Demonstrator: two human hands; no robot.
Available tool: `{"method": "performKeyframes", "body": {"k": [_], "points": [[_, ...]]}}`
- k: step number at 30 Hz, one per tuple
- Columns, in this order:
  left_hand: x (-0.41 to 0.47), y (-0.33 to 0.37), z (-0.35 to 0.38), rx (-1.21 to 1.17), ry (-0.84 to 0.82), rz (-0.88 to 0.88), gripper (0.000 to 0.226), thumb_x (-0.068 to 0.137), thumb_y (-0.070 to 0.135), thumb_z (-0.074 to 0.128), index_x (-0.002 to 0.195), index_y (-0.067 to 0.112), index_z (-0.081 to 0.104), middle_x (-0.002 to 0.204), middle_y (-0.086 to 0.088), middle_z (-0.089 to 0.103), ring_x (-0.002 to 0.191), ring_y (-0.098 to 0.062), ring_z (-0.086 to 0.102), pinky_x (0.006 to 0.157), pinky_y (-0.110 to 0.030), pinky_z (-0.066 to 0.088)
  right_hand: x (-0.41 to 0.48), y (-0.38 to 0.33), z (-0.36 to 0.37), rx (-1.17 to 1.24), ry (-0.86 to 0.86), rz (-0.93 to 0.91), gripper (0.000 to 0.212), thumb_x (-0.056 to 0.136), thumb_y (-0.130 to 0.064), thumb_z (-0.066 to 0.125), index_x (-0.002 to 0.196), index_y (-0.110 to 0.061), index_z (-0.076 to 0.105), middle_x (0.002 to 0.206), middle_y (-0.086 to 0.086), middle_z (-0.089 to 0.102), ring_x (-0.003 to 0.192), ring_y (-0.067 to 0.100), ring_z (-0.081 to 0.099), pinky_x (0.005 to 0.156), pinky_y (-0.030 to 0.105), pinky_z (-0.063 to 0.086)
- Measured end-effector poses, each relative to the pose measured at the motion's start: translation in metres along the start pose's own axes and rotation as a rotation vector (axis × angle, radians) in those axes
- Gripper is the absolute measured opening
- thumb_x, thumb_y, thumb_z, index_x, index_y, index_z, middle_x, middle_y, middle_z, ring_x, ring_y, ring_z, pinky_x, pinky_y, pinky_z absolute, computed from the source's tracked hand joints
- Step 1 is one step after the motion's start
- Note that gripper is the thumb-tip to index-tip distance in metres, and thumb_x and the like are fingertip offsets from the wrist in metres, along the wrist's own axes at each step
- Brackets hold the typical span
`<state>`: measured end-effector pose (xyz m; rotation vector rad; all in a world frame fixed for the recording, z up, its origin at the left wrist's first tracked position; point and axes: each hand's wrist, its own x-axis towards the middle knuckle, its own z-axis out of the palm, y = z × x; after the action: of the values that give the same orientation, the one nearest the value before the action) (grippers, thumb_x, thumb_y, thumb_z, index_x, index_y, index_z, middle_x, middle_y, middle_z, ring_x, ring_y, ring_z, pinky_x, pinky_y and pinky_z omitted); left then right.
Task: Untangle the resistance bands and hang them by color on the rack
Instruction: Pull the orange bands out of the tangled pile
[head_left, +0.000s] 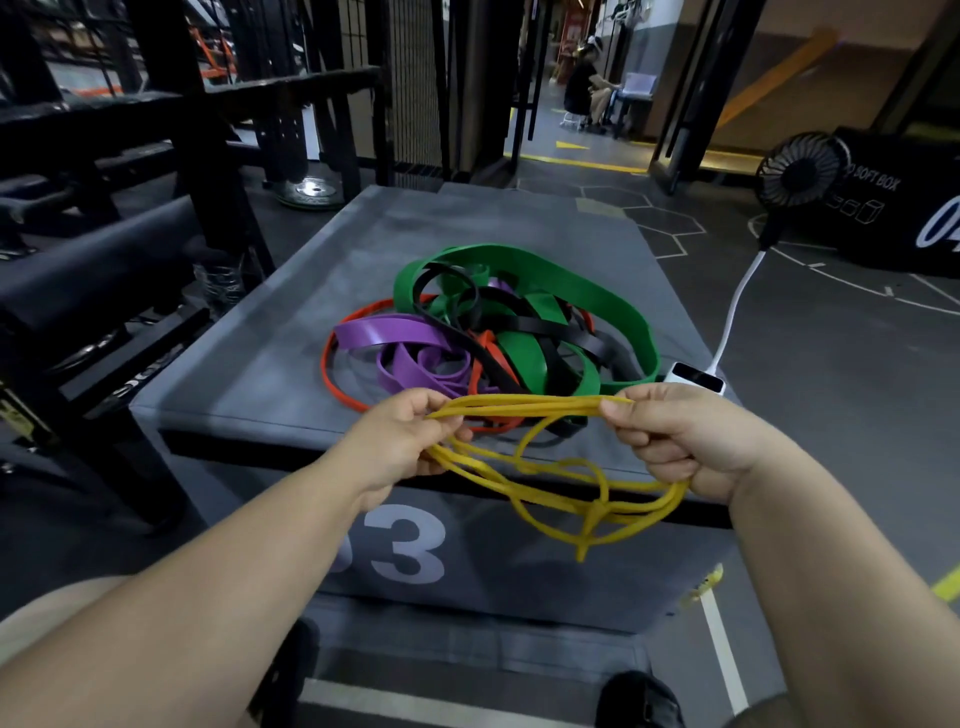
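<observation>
Our left hand (400, 441) and right hand (675, 441) each pinch the yellow resistance bands (535, 404), and pulling apart could, we judge, cinch the knot (597, 512) hanging below our hands tighter.

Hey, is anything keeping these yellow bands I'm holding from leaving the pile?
No other colour visibly loops through the yellow bands, held by left hand and right hand near the pile. They knot among themselves.

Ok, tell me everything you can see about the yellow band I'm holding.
The yellow band is thin, rubbery-looking, looped into several strands. The left hand and right hand pinch its top strands level between them; the rest sags below in tangled loops, crossing in a knot-like snarl. It hangs before the grey box.
</observation>
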<state>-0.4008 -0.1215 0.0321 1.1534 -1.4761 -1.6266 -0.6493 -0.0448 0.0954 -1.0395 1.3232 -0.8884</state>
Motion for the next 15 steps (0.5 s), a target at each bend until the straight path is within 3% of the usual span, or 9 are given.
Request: {"method": "performKeyframes", "body": {"k": [2, 5, 9, 13, 15], "points": [[-0.002, 0.003, -0.003, -0.151, -0.113, -0.111, 0.009, 0.095, 0.008, 0.054, 0.096, 0.016, 0.058, 0.070, 0.004, 0.065, 0.054, -0.007, 0.051, 0.050, -0.018, 0.041, -0.001, -0.001, -0.002, 0.004, 0.001, -0.002, 0.022, 0.076, -0.026, 0.063, 0.070, -0.013, 0.046, 0.052, -0.004, 0.038, 0.032, 0.000, 0.021, 0.030, 0.011, 0.013], [-0.003, 0.002, -0.007, -0.043, -0.248, -0.156, 0.017, 0.092, 0.005, 0.057, 0.104, 0.017, 0.058, 0.067, 0.006, 0.058, 0.048, -0.004, 0.046, 0.048, -0.016, 0.035, -0.003, -0.002, -0.008, 0.073, 0.015, -0.019, 0.025, 0.077, -0.026, 0.061, 0.063, -0.014, 0.044, 0.050, -0.005, 0.032, 0.031, 0.000, 0.020, 0.030, 0.010, 0.012], [-0.003, -0.003, -0.005, 0.163, -0.359, -0.050, 0.029, 0.086, -0.002, 0.064, 0.110, 0.014, 0.060, 0.085, 0.001, 0.061, 0.073, -0.006, 0.060, 0.064, -0.019, 0.048, -0.007, -0.003, -0.011, 0.119, 0.004, -0.021, 0.023, 0.078, -0.025, 0.059, 0.066, -0.013, 0.043, 0.046, -0.008, 0.028, 0.031, -0.001, 0.020, 0.030, 0.010, 0.011], [-0.002, -0.009, 0.000, 0.244, -0.350, 0.018, 0.024, 0.089, -0.002, 0.061, 0.109, 0.010, 0.062, 0.095, -0.002, 0.066, 0.078, -0.006, 0.066, 0.070, -0.019, 0.051, -0.008, -0.005, -0.008, 0.152, 0.032, -0.046, 0.020, 0.078, -0.027, 0.056, 0.074, -0.011, 0.045, 0.044, -0.009, 0.027, 0.030, -0.001, 0.020, 0.030, 0.011, 0.012], [-0.001, -0.010, 0.005, 0.060, -0.235, -0.042, 0.015, 0.093, 0.000, 0.056, 0.102, 0.011, 0.060, 0.090, -0.003, 0.064, 0.067, -0.006, 0.066, 0.065, -0.021, 0.052, -0.008, -0.006, -0.008, 0.166, 0.066, -0.073, 0.021, 0.078, -0.028, 0.056, 0.074, -0.011, 0.046, 0.044, -0.009, 0.027, 0.030, 0.000, 0.020, 0.031, 0.013, 0.012]]}}
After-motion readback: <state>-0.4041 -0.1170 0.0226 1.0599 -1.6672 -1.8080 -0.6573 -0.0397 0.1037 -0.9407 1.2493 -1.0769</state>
